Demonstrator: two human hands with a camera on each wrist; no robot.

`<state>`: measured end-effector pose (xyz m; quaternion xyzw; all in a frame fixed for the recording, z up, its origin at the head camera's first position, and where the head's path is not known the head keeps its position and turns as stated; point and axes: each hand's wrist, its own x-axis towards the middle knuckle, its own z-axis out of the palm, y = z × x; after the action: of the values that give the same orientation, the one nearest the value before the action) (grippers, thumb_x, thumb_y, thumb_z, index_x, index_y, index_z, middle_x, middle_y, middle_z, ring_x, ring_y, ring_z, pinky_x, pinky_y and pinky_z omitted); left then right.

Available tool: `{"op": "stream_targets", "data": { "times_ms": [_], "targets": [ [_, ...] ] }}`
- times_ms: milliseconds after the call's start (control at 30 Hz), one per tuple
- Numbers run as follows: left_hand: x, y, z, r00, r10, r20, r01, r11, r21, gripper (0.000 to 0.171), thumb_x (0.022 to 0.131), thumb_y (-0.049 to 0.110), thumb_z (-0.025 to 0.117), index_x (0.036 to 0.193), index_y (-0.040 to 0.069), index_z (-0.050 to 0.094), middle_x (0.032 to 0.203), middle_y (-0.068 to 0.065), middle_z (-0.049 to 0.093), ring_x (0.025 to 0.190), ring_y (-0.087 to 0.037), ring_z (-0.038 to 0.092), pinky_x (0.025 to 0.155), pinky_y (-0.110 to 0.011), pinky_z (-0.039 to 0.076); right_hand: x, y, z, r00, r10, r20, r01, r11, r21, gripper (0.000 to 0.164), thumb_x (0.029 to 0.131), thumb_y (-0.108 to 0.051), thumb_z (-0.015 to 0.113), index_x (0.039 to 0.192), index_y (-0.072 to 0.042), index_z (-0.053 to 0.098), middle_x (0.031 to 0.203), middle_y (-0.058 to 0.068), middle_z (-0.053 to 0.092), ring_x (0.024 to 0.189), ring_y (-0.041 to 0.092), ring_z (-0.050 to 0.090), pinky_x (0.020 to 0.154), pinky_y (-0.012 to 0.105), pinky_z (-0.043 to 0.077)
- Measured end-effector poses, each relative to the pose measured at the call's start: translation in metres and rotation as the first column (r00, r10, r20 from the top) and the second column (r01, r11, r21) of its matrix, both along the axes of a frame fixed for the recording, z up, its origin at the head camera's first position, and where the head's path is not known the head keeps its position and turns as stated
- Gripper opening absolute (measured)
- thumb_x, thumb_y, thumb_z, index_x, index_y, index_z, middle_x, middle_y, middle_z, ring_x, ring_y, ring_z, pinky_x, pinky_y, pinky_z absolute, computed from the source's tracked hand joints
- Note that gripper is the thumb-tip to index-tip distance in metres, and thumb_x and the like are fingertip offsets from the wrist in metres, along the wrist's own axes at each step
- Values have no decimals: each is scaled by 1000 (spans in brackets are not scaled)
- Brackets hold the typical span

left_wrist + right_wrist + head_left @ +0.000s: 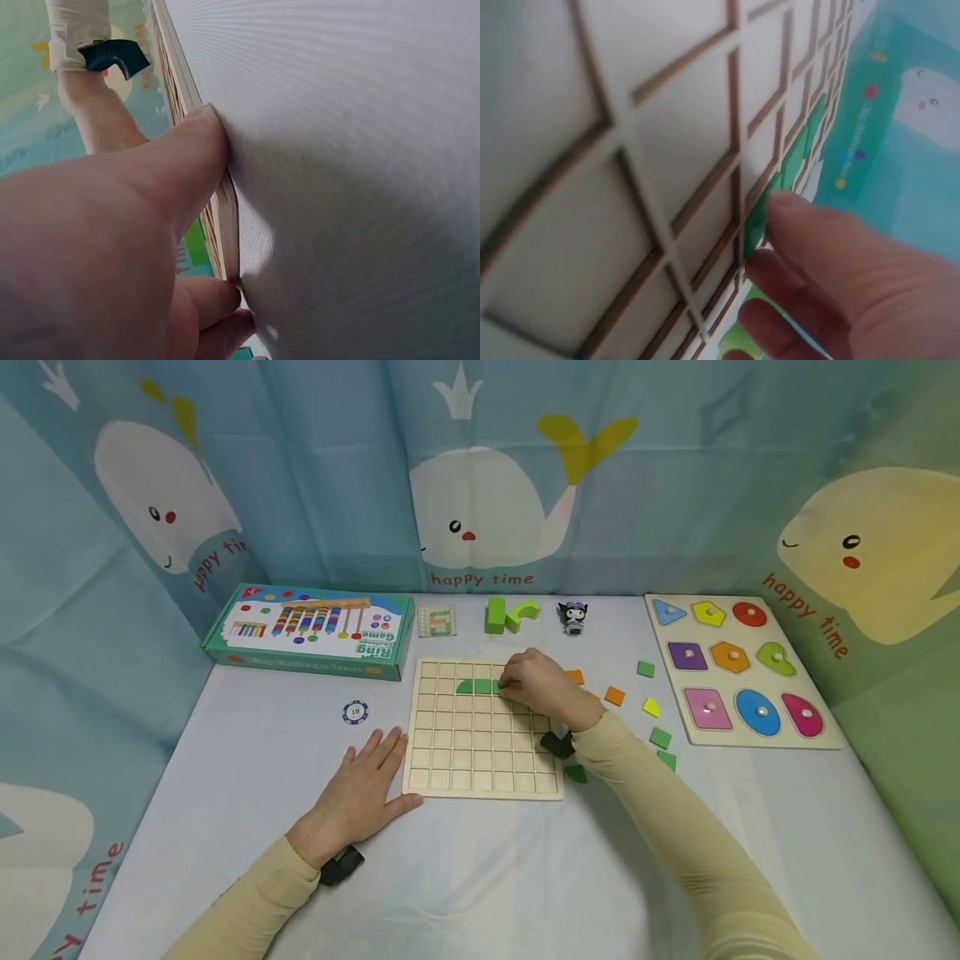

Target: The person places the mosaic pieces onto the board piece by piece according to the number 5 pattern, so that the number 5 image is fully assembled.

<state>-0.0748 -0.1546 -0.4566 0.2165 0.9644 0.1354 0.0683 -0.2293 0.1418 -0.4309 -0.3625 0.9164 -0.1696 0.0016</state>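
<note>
A square wooden grid board [480, 739] lies flat in the middle of the table. My right hand [542, 687] is over its upper right part, where thumb and fingertips pinch a green tile [756, 226] at a cell. Directly left of that tile, a square green tile [483, 687] and a green piece with a rounded corner [464, 687] sit in neighbouring cells of the same row. My left hand [362, 792] lies on the table with fingers extended. Its thumb [196, 142] and fingertips touch the board's left edge.
Loose orange [615, 696], yellow [651, 707] and green [661, 737] tiles lie right of the board. Farther right is a shape puzzle [731, 683]. Behind stand a game box [307, 631], a pattern card [437, 621], green blocks [496, 616] and a figurine [573, 617]. A poker chip [356, 712] lies left.
</note>
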Motion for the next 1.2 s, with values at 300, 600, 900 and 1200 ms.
{"op": "stream_targets", "data": {
  "times_ms": [300,600,900,1200],
  "targets": [
    [1,0,0,1000,5,2,-5,1000,-1,90,91,54,62,151,-4,29,157,-20,23,142,-41,19,102,-67,25,7,25,4,998,-10,65,16,996,-84,16,90,-3,69,105,1,73,105,13,66,100,30,59,89,43,45],
    [3,1,-3,1000,1,-1,-1,1000,-6,89,92,54,61,150,-5,30,156,-21,24,142,-42,21,101,-68,26,4,104,2,971,-223,90,233,966,-115,23,89,6,61,110,8,69,103,20,68,99,36,59,92,51,43],
    [0,1,1,1000,-4,-24,4,1000,-3,88,91,53,62,149,-6,31,155,-22,26,141,-43,22,100,-68,27,7,178,8,916,-399,50,402,913,-75,22,88,10,60,108,11,68,102,26,67,90,38,58,80,53,47],
    [1,1,0,1000,-3,-10,3,1000,5,88,91,53,62,150,-5,31,156,-21,25,142,-42,21,101,-68,27,5,197,3,881,-471,45,471,882,5,22,87,6,66,107,13,67,106,29,65,109,46,48,98,60,35]
  ]
}}
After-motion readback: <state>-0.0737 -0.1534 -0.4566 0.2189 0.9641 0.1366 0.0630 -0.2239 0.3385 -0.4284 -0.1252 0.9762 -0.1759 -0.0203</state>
